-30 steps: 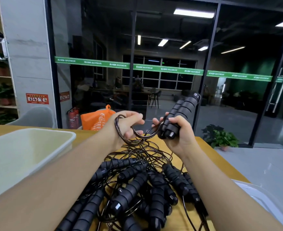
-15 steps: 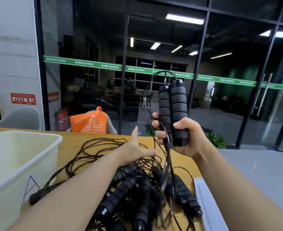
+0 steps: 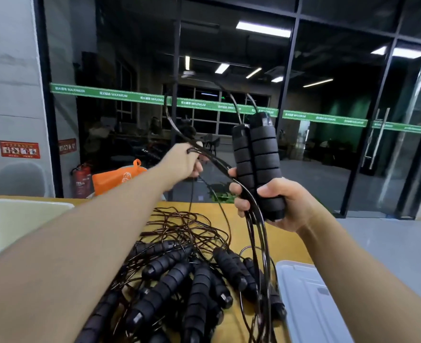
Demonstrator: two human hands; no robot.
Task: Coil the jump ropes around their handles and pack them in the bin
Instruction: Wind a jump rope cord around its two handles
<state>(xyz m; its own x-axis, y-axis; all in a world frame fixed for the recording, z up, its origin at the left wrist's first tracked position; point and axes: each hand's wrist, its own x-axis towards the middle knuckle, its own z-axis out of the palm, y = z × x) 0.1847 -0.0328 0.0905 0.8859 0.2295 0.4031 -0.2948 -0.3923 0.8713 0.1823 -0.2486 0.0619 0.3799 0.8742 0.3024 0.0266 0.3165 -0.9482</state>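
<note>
My right hand [image 3: 282, 203] grips two black foam jump-rope handles [image 3: 256, 159] held together and upright above the table. Their thin dark cord [image 3: 219, 164] loops up from the handle tops and runs down past my fingers. My left hand [image 3: 183, 162] is raised to the left of the handles and pinches that cord, pulling a loop up and away. Below lies a tangled pile of several black handles and cords [image 3: 179, 276] on the wooden table [image 3: 286, 246]. A pale bin [image 3: 18, 221] stands at the left.
A grey-white plastic lid [image 3: 308, 300] lies at the right table edge. Behind the table are an orange bag [image 3: 115, 178], a fire extinguisher [image 3: 82, 180], a grey chair [image 3: 18, 179] and a glass wall.
My left hand rose from the pile, where it was open, and took hold of the cord. My right hand tipped the paired handles upright and keeps them raised.
</note>
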